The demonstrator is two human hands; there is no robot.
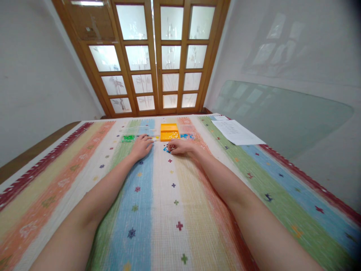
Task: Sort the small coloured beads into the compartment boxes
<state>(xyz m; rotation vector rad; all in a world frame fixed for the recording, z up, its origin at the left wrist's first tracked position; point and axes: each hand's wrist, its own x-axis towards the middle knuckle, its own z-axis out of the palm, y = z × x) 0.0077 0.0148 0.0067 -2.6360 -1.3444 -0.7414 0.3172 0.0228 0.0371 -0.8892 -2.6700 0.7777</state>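
My right hand (179, 146) is closed, its fingertips pinched together over a small heap of blue and dark pieces (166, 149) on the cloth; whatever lies between the fingers is too small to make out. My left hand (141, 146) rests on the cloth with its fingers stretched out, touching or close to a clear box partly hidden behind it. Left of that hand is a clear box of green pieces (129, 138). An orange open box (169, 131) with pale pieces in it stands between the hands, just beyond them. Right of it sits a clear box of blue pieces (187, 136).
A striped, patterned tablecloth (175, 210) covers the table. White printed paper (237, 132) lies at the far right. Beyond the table stand wooden doors with glass panes (170, 58), and a glass panel (278, 113) leans by the right wall.
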